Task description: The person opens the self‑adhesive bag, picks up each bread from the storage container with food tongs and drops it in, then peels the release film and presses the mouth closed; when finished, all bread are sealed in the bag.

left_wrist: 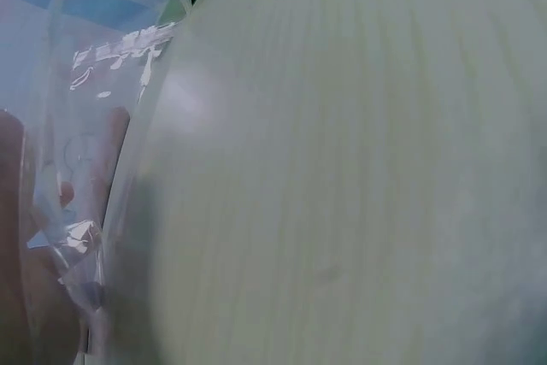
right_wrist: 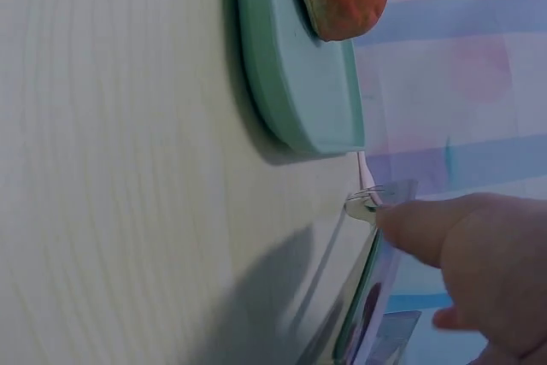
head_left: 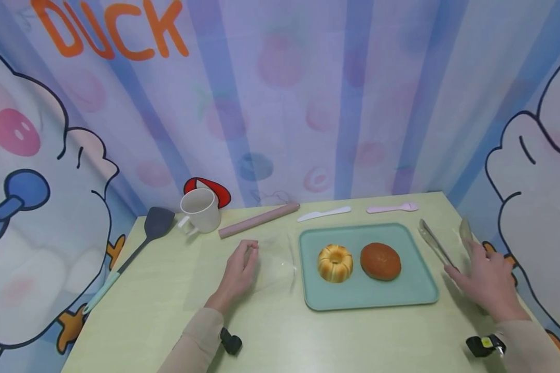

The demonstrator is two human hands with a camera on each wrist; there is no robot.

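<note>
In the head view my left hand (head_left: 238, 272) is at the left-centre of the table and holds a clear plastic bag (head_left: 277, 264), which spreads right towards the tray. The left wrist view shows the fingers through the shiny clear bag (left_wrist: 120, 57). At the right edge of the table, my right hand (head_left: 487, 280) grips metal tongs (head_left: 436, 241), whose two arms stand apart. Between the hands lies a light green tray (head_left: 371, 303). It carries a ring-shaped golden cake (head_left: 335, 264) on the left and a round brown bun (head_left: 380, 261) on the right.
Along the back of the table are a white mug (head_left: 200, 210), a pinkish rolling pin (head_left: 259, 220), a white knife (head_left: 324, 214) and a pink spork-like utensil (head_left: 392, 207). A dark spatula (head_left: 158, 223) with a mint handle lies at left. A patterned curtain (head_left: 284, 103) hangs behind.
</note>
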